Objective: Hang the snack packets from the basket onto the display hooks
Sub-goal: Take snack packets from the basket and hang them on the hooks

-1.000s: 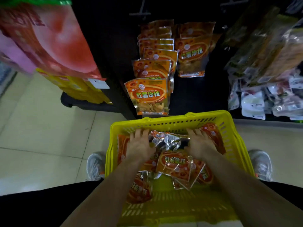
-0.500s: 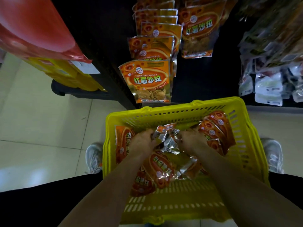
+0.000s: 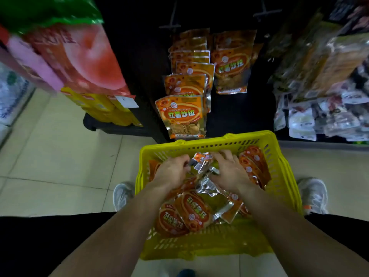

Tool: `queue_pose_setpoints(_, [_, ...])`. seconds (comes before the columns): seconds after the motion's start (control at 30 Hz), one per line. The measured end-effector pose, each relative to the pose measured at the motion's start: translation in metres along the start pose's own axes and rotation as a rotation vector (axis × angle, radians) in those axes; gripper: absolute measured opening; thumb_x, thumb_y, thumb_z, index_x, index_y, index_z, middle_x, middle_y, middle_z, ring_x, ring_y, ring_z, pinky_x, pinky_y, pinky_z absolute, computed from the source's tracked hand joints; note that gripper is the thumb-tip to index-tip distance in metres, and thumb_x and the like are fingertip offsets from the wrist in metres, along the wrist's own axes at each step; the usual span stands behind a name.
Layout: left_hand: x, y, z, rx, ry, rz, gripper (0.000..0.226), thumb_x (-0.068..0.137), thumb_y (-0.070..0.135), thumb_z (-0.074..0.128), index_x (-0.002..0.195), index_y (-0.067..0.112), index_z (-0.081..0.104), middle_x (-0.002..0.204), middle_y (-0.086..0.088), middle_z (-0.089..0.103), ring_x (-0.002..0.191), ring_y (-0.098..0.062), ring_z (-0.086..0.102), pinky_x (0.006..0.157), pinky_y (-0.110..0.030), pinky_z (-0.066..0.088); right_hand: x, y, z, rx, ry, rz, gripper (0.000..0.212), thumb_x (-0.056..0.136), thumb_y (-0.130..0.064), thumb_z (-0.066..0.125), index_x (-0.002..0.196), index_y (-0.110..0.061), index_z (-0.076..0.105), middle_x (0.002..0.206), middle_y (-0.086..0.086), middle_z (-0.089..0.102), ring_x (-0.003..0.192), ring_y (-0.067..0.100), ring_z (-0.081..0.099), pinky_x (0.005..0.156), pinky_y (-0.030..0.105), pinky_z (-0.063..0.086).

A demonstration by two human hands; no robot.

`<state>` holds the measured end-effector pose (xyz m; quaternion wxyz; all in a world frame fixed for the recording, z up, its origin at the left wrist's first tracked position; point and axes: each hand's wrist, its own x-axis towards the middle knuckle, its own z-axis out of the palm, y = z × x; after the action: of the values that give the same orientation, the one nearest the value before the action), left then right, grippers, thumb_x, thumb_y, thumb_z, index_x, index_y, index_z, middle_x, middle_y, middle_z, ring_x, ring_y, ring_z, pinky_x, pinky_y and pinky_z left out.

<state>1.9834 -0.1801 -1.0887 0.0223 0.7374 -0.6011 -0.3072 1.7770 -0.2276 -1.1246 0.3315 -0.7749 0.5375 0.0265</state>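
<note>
A yellow plastic basket point(image 3: 209, 146) stands on the floor between my feet, holding several orange snack packets point(image 3: 192, 211). Both hands are inside it. My left hand point(image 3: 171, 171) is curled on the top edge of a bunch of packets point(image 3: 201, 161) at the basket's far side. My right hand point(image 3: 229, 172) rests on the same bunch from the right, fingers spread over it. Several matching orange packets point(image 3: 182, 114) hang in rows on hooks of the dark display just beyond the basket. A second hanging row point(image 3: 231, 64) is to their right.
Large red and green bags point(image 3: 65, 50) hang at upper left above yellow boxes point(image 3: 103, 108). Mixed pale packets point(image 3: 319, 116) fill the display at right. Beige tiled floor point(image 3: 50, 156) lies to the left. My shoes point(image 3: 121, 193) flank the basket.
My hands came together from lying flat on the packets to gathering a bunch at the basket's far side. The camera view tilted down, then back up.
</note>
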Motion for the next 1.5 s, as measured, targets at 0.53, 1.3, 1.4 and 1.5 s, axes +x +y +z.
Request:
queue_pose_setpoints(0.53, [-0.086,0.016,-0.066,-0.169,0.080,-0.007,0.016,0.090,0.029,0.071,0.103,0.027,0.061,0.104,0.003,0.070,0.097,-0.019,0.066,0.083,-0.036,0.054,-0.073,-0.018,-0.108,0.299,0.062,-0.131,0.020,0.092,-0.022,0.067,0.110,-0.021,0.058,0.106,0.000,0.070,0.100,0.022,0.065,0.090,0.044,0.050])
queue_pose_setpoints(1.3, [-0.069,0.064,-0.092,0.056,0.083,0.239,0.009,0.085,0.045,0.073,0.093,0.040,0.073,0.078,0.019,0.059,0.083,-0.011,0.059,0.066,-0.026,0.041,-0.079,-0.059,-0.111,-0.062,-0.001,-0.232,0.036,0.080,-0.041,0.074,0.112,-0.031,0.059,0.117,-0.005,0.058,0.116,0.020,0.046,0.090,0.036,0.041])
queue_pose_setpoints(1.4, [-0.068,0.061,-0.087,0.008,0.115,0.207,0.009,0.085,0.046,0.073,0.087,0.039,0.069,0.079,0.018,0.063,0.080,-0.008,0.059,0.059,-0.023,0.039,-0.077,-0.058,-0.104,-0.026,0.000,-0.181,0.018,0.087,-0.036,0.070,0.086,-0.028,0.054,0.086,-0.008,0.063,0.088,0.021,0.061,0.071,0.035,0.046])
queue_pose_setpoints(1.5, [-0.067,0.049,-0.080,-0.065,0.085,0.126,0.019,0.085,0.045,0.073,0.096,0.031,0.068,0.092,0.010,0.068,0.087,-0.012,0.061,0.071,-0.030,0.050,-0.076,-0.053,-0.099,0.086,-0.009,-0.155,0.021,0.090,-0.029,0.070,0.081,-0.026,0.050,0.084,-0.005,0.067,0.085,0.020,0.064,0.077,0.040,0.052])
